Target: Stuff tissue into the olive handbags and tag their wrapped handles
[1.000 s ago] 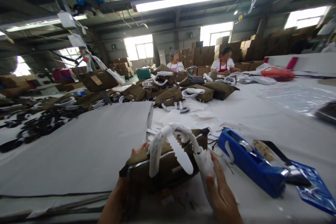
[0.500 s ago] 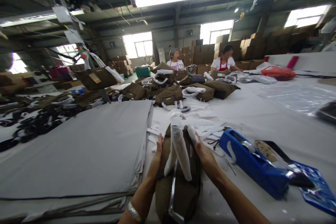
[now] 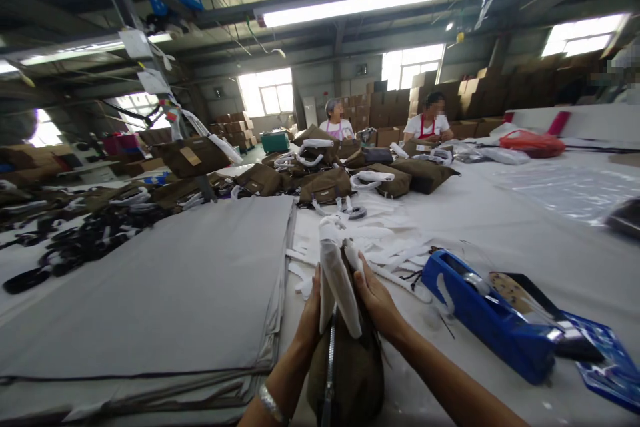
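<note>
A brown bag (image 3: pixel 350 367) stands end-on in front of me, its zipper facing up and its handles wrapped in white paper (image 3: pixel 336 267). My left hand (image 3: pixel 311 310) presses the bag's left side and my right hand (image 3: pixel 376 293) presses its right side, fingers closed against the fabric near the wrapped handles. A bracelet shows on my left wrist.
A blue tape dispenser (image 3: pixel 487 320) lies to the right on the white table (image 3: pixel 525 233). A stack of grey sheets (image 3: pixel 165 287) covers the left. White paper strips (image 3: pixel 395 247) lie beyond the bag. More brown bags (image 3: pixel 325 183) pile farther back, where two seated people (image 3: pixel 427 120) work. Black straps (image 3: pixel 85 243) lie far left.
The bag was turned from lying sideways to standing end-on, then squeezed narrower between both hands. My hands moved from its ends to its two sides.
</note>
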Motion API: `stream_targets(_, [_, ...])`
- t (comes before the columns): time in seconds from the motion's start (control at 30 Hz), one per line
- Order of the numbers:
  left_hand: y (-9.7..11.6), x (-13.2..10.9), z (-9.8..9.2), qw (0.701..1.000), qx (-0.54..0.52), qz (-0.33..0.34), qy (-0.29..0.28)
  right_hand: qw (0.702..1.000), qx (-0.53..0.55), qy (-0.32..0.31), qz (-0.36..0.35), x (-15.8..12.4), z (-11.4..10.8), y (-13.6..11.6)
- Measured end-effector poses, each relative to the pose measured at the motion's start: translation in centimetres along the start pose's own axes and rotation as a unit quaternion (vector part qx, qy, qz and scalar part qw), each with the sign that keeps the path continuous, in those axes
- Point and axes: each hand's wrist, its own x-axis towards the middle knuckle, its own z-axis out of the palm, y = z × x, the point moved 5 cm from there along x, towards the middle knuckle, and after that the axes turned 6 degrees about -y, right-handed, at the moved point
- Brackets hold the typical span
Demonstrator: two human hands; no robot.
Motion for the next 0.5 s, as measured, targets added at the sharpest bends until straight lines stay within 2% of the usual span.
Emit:
stream_targets(0.03, [0.0,-0.4,-0.1,1.000,-0.006,-0.004,0.010,1.000,-0.007,-0.001,-0.001,-0.3,-1.1,-0.4])
stream_targets(0.1, [-0.2,-1.5,-0.4,0.999,-0.019,-0.011,0.036,0.998,-0.046,0.038,-0.021,-1.0,-3.9,-2.5])
stream_targets(0.17, [-0.8,-2.9,-1.0,0.997,-0.030,-0.015,0.064,0.989,-0.094,0.083,-0.073,-2.0,-6.3,-6.2])
stream_targets(0.2, [-1.1,-3.7,-1.4,0.996,-0.029,-0.013,0.079,0.986,-0.106,0.078,-0.103,-2.4,-6.9,-8.4])
stream_targets(0.23, [-1.2,-4.4,-1.8,0.995,-0.025,-0.006,0.094,0.988,-0.097,0.033,-0.119,-2.6,-6.9,-10.5])
stream_targets(0.27, [-1.3,-5.1,-2.2,0.994,-0.018,0.005,0.109,0.991,-0.070,-0.034,-0.106,-2.5,-6.5,-12.1])
stream_targets(0.37, [-1.1,-6.7,-3.4,0.988,-0.003,0.034,0.149,0.974,0.050,-0.219,-0.010,-1.3,-3.9,-15.1])
stream_targets(0.43, [-0.9,-7.3,-4.2,0.984,-0.004,0.030,0.174,0.959,0.113,-0.261,0.010,0.9,-3.0,-15.7])
stream_targets(0.5, [-0.8,-7.9,-5.1,0.980,-0.003,0.011,0.200,0.966,0.128,-0.224,-0.008,4.1,-4.0,-15.5])
